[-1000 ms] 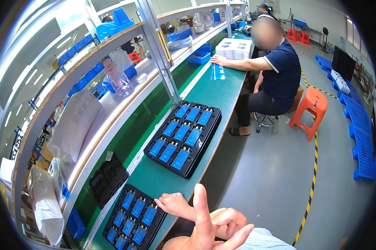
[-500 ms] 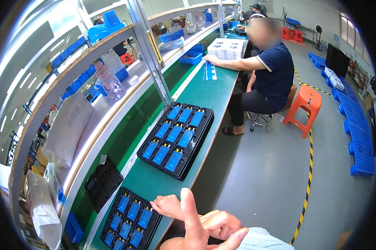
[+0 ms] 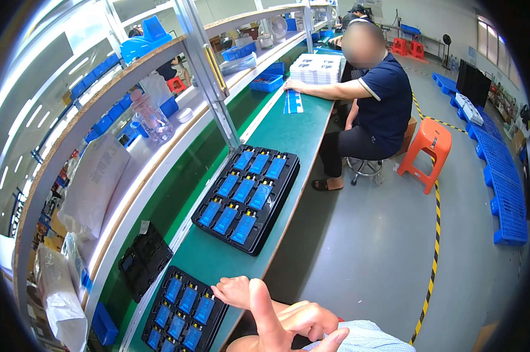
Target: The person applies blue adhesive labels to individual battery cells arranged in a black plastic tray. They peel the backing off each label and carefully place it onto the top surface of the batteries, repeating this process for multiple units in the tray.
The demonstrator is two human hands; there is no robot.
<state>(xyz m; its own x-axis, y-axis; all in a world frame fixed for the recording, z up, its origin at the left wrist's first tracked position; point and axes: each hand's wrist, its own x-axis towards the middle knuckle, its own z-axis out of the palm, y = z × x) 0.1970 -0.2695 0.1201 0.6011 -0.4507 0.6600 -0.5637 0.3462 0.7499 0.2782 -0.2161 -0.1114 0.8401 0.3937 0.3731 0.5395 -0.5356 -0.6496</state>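
Observation:
My left hand [image 3: 282, 322] is raised in front at the lower middle, one finger stretched up and the others bent apart, with nothing in it. Behind it, my right hand [image 3: 234, 291] has its fingers curled in beside the corner of the near black tray [image 3: 216, 322]; no object shows in it. Whether it touches the tray cannot be made out. Flat blue rectangular packs [image 3: 205, 309] with yellow tabs lie in rows in that tray, which the lower edge cuts off. Farther along the green bench, a second black tray [image 3: 269, 226] holds similar blue packs [image 3: 243, 227].
A black tray-like piece [image 3: 144, 261] leans beside the bench, under a shelf with a clear bottle [image 3: 152, 120] and plastic bags [image 3: 95, 182]. A seated co-worker [image 3: 382, 111] rests a hand by a white stack [image 3: 316, 69]. An orange stool [image 3: 427, 149] and blue pallets [image 3: 502, 176] stand right.
The view has shifted very slightly. Both hands keep nearly the same pose and place, and the trays and packs stay put. A bit of red now shows beside the light sleeve.

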